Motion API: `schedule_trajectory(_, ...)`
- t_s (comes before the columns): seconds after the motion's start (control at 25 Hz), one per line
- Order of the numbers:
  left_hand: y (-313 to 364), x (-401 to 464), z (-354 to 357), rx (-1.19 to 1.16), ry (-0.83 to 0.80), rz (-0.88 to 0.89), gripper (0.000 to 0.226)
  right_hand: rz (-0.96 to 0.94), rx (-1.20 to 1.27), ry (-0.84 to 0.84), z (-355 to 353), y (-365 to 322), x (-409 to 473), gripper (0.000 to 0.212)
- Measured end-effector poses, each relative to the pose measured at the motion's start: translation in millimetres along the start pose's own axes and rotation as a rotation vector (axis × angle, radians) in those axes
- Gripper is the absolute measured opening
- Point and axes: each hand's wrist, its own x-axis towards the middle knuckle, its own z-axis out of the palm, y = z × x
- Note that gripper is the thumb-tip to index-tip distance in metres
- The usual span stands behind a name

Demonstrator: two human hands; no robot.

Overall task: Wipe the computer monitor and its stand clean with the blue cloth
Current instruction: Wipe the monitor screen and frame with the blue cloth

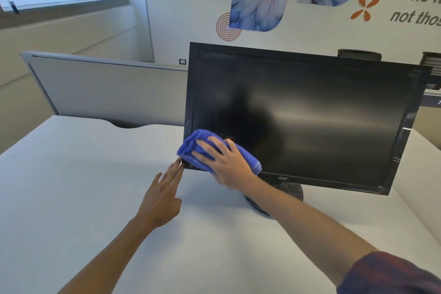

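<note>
Half the round stand (290, 192) hides behind the right hand (226, 164), flat on the blue cloth (191, 148); left hand (162, 198), fingers straight, touches the Acer monitor (310, 114) corner.

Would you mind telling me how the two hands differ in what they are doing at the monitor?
The right hand lies flat on the blue cloth, pressing it against the lower left of the screen; the left hand holds nothing. The right hand's fingers are spread over the cloth, while the left hand's straight fingers only touch the bottom left corner of the monitor. The right hand sits higher, the left lower, over the desk. Both have straight fingers and meet at the same corner.
</note>
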Motion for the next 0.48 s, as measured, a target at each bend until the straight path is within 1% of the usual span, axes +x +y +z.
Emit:
schedule_trajectory(0.08, 0.4, -1.0, 1.2, 0.002, -0.002, -0.028, 0.085, 0.045, 0.052, -0.057, 0.7, -16.2, -4.6, 0.081)
schedule_trajectory(0.24, 4.9, -0.6, 0.4, -0.014, 0.003, -0.054, 0.086, 0.218, 0.160, -0.171, -11.2, -49.8, 0.8, 0.072)
schedule_trajectory(0.32, 9.5, -0.6, -1.3, -0.038, 0.005, -0.066, 0.087, 0.320, 0.279, -0.190, -17.6, -66.3, 5.7, 0.065)
schedule_trajectory(0.4, 13.6, -0.6, -3.1, -0.063, 0.004, -0.072, 0.087, 0.434, 0.403, -0.215, -26.4, -75.9, 12.3, 0.064)
schedule_trajectory(0.48, 13.1, 0.2, -2.3, -0.060, -0.005, -0.078, 0.086, 0.505, 0.433, -0.232, -32.7, -79.6, 20.4, 0.065)
